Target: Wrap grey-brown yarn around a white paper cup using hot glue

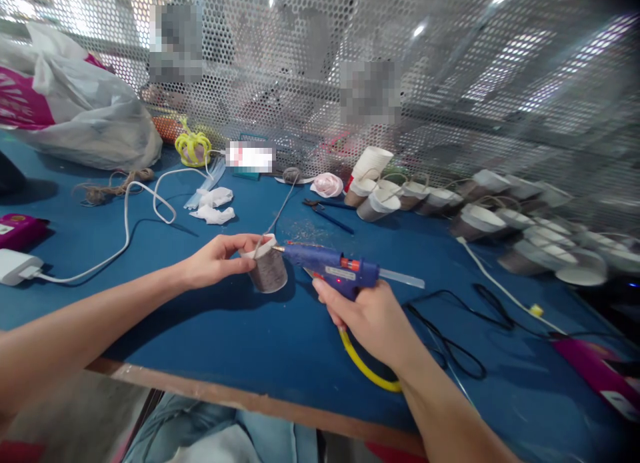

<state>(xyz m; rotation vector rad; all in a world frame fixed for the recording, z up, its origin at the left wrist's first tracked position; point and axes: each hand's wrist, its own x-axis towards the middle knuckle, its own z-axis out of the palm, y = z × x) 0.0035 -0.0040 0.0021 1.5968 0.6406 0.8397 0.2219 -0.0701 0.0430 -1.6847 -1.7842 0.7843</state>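
My left hand (223, 258) pinches the rim of a small grey cup (270, 274) with a white band at its top. A thin grey cord (283, 206) runs from the cup's rim back to a ball of cord (291, 175). In my right hand (377, 320) is a blue hot glue gun (320, 260), its red light lit and a clear glue stick (403, 277) poking out behind. The gun's nozzle points left, at the cup's rim; whether it touches cannot be told.
Several similar cups (379, 203) with white rims and cord handles stand along the right back. Blue-handled pliers (333, 218), a pink fabric rose (327, 184) and white scraps (215, 206) lie behind. A white cable (127, 216) crosses the left; black cable (463, 360) loops right. Perforated metal screen (300, 70) behind.
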